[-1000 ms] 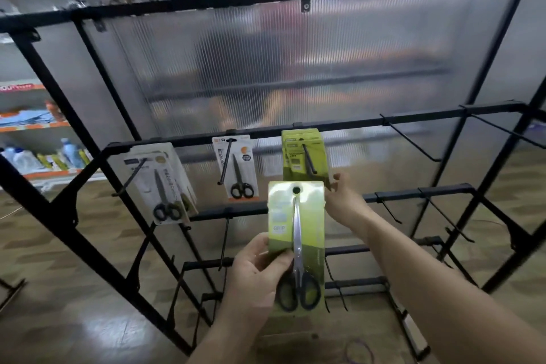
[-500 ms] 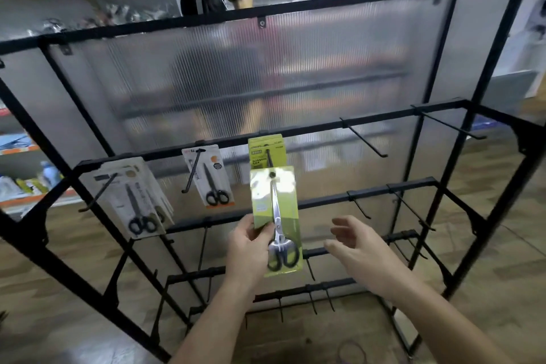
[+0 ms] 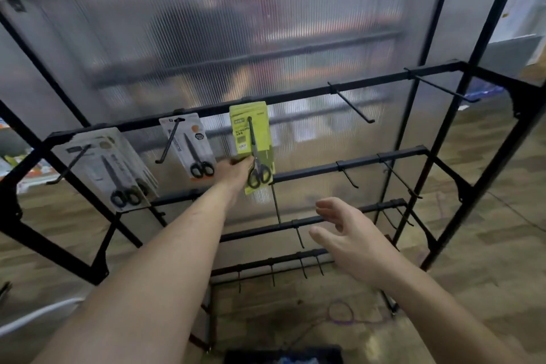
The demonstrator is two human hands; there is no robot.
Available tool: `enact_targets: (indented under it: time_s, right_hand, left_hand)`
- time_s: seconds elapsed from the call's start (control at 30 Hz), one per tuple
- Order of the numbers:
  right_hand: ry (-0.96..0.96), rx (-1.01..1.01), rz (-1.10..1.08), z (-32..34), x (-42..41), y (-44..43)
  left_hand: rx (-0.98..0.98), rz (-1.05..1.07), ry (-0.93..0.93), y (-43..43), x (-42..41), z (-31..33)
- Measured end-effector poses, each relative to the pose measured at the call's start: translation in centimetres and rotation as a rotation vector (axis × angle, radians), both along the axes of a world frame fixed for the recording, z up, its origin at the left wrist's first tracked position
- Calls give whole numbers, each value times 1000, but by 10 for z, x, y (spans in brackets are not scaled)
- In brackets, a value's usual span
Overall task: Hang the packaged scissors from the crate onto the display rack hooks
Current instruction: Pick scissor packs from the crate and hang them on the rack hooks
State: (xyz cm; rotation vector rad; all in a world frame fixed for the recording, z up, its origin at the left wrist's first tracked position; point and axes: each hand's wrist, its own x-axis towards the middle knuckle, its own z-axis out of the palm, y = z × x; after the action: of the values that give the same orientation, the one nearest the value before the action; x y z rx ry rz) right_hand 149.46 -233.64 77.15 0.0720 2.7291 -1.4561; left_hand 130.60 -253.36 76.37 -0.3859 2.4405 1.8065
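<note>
We see the green pack of scissors [image 3: 253, 154] up at the top rail of the rack [image 3: 369, 84], left of middle and far from us. It is a yellow-green card with dark print and a pale label, and the scissors on it have a slim silver blade and black loop handles. Its long axis stands nearly upright, leaning a little to the right at the bottom. The blade tips point up toward the rail and the handles hang down.

Our left hand [image 3: 236, 170] reaches far forward and pinches the pack at its lower left edge, beside the handles. Our right hand [image 3: 345, 233] is nearer and lower, loosely spread and holding nothing, in front of the lower rails.

To the left hang a white pack [image 3: 192, 148] and a fanned bunch of white packs [image 3: 112, 168].

More green card shows behind the held pack, and we cannot count the layers. We cannot tell whether its hole is over a hook. The ribbed panel [image 3: 266, 23] blurs all behind it. A dark crate [image 3: 283, 355] is cut off at the bottom edge.
</note>
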Motion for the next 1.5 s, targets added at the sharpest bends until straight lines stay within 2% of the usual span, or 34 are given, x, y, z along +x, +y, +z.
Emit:
enact_targets:
  time_s: [0.1,0.17,0.3,0.4,0.57,0.77,0.9,1.1,1.27,1.5]
  right_hand:
    - [6,25,12,2,3,7]
    - [13,57,28,6,6,12]
    - [42,185,106,16,10,15]
    - [62,311,181,18,9,10]
    - [39,427,291,5,21,-10]
    - [-18,496,313,-14,58,-32]
    - [-64,534,267,-26,80,-55]
    - [-208,605,197,-66,120,-104]
    - [-403,650,181,-116,154,-138]
    - [-561,678,305,-186,170,-155]
  left_hand:
    - [-26,18,-107,3,10,6]
    - [-113,-13,-102,4,34,12]
    - [-399,-195,12,1,100,23]
    - [-602,-219,77,-5,152,25]
    - [-816,-193,162,-22,234,18]
    - [-1021,-279,198,-49,269,-6]
    - [-1042,-361,213,-68,283,-19]
    - [-960,-441,197,-122,311,-55]
    - [-924,-526,53,-158,334,-109]
    - [-890,-604,-131,-177,363,-182]
